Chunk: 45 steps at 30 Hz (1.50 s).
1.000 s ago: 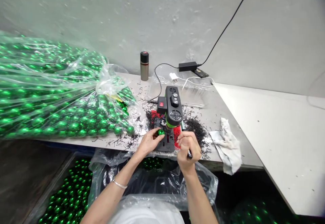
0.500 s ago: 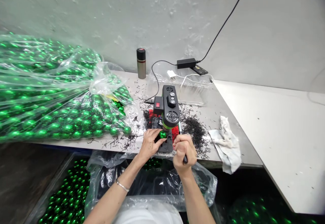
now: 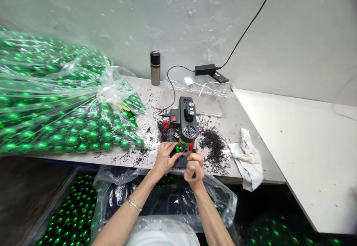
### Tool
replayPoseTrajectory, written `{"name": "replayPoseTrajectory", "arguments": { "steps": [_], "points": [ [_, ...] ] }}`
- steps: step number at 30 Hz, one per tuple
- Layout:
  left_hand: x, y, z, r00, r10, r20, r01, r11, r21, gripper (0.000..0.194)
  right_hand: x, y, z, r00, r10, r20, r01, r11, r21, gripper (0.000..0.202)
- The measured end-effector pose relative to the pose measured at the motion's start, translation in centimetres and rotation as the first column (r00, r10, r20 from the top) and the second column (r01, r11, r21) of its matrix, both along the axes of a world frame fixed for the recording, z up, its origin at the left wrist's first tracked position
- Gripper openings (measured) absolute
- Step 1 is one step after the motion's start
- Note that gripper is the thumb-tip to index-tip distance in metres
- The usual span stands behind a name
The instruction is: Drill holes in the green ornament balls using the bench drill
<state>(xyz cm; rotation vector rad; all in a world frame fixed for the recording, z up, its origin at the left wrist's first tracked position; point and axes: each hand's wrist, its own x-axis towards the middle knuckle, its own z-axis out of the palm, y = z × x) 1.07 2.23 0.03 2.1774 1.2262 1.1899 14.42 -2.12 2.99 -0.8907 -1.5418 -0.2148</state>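
Observation:
Under the front of a small black bench drill (image 3: 188, 121), a shiny green ball (image 3: 179, 148) sits at the tool's base. My left hand (image 3: 164, 157) pinches this ball between thumb and fingers. On the right, my right hand (image 3: 194, 166) is wrapped round the drill's lever handle (image 3: 194, 146), its fingers close to the ball. The fist hides most of the handle. Part of the ball lies behind my left fingers and below the drill's head.
Black shavings (image 3: 213, 145) litter the table around the drill. A clear bag of green balls (image 3: 55, 115) fills the left side. A thermos (image 3: 155, 68), a power adapter (image 3: 205, 69) and a white cloth (image 3: 248, 160) lie about. Below the edge hangs a plastic-lined bin (image 3: 167, 216).
My right hand has swung the lever handle left and inward, towards the ball. The drill's head looks slightly lower. My left hand stays in place on the ball.

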Motion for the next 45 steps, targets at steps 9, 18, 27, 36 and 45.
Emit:
{"name": "replayPoseTrajectory", "arguments": {
  "steps": [9, 18, 27, 36, 45],
  "points": [
    [-0.4, -1.2, -0.3, 0.999, -0.034, 0.023, 0.034, 0.999, -0.014, 0.032, -0.1, -0.6, 6.9, 0.988, -0.078, -0.133, 0.067, 0.994, -0.087, 0.030],
    [-7.3, 0.9, 3.4, 0.967, 0.194, -0.165, -0.177, 0.978, 0.114, 0.037, -0.7, -0.8, 7.3, 0.975, -0.063, -0.212, 0.042, 0.994, -0.101, 0.033],
    [-12.5, 10.6, 6.4, 0.871, 0.336, -0.358, -0.403, 0.905, -0.133, 0.027, -0.5, -0.8, 6.4, 0.977, -0.066, -0.200, 0.051, 0.995, -0.082, 0.031],
    [-10.0, 7.8, 6.9, 0.889, 0.187, 0.419, 0.095, 0.818, -0.567, 0.036, -0.7, -0.8, 6.5, 0.980, -0.053, -0.193, 0.042, 0.997, -0.063, 0.030],
    [-3.8, 3.4, 3.3, 0.729, 0.315, 0.608, 0.346, 0.597, -0.724, 0.044, -0.7, -0.9, 6.6, 0.981, -0.041, -0.188, 0.026, 0.996, -0.085, 0.029]
  ]
}}
